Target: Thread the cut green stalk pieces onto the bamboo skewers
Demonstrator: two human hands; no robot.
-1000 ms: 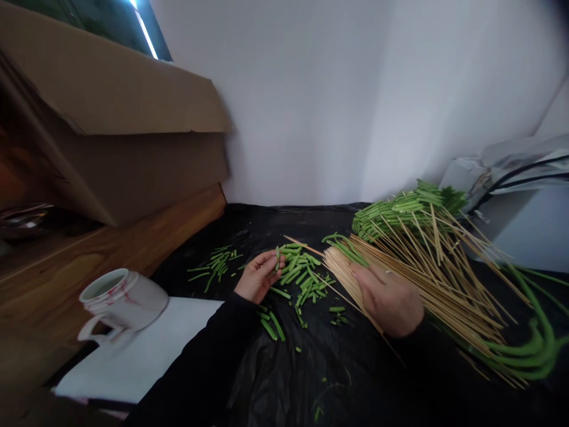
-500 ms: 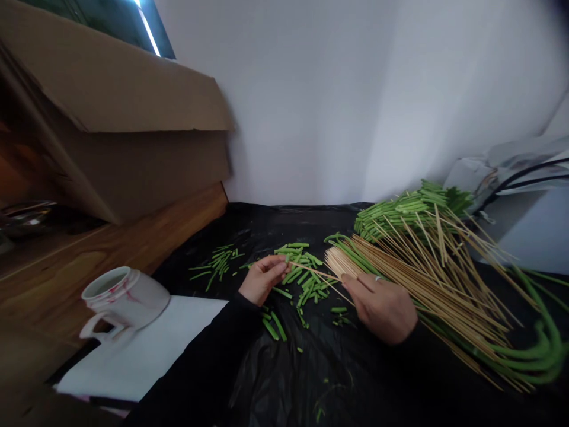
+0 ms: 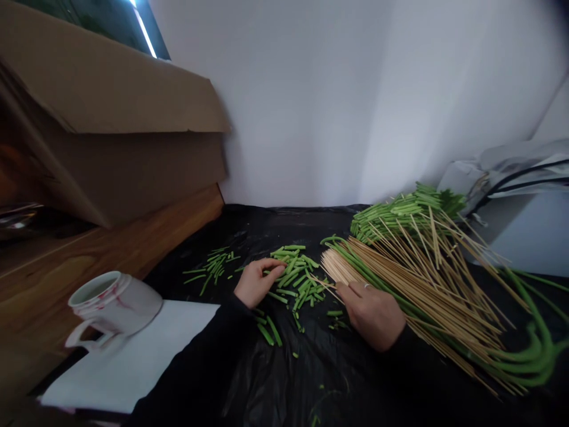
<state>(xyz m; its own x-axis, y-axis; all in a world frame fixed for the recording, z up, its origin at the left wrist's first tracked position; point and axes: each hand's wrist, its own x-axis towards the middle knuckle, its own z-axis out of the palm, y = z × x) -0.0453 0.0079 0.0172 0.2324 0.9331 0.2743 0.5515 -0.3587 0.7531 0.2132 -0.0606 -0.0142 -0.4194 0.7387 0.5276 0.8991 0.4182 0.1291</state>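
Observation:
My right hand (image 3: 373, 314) is closed around thin bamboo skewers, whose pale tips (image 3: 326, 283) point left. At the near edge of a heap of cut green stem pieces (image 3: 297, 274), which look like garlic scapes, my left hand (image 3: 260, 281) has its thumb and fingertips brought together. Whatever may be between those fingertips is too small to make out. Just beyond my right hand lies a large bundle of bamboo skewers (image 3: 413, 290), with long whole green stems (image 3: 520, 362) along and under it.
Skewered green pieces (image 3: 395, 213) are stacked behind the bundle. More cut pieces (image 3: 213, 267) lie at left on black plastic sheeting (image 3: 267, 385). A white mug (image 3: 118, 305) stands on a white sheet (image 3: 178, 332). A cardboard box (image 3: 155, 160) and wall (image 3: 302, 107) rise behind.
My left hand has come away from the skewer tip and sits over the heap's near edge. My right hand's skewers now point more up and left. The view has shifted slightly.

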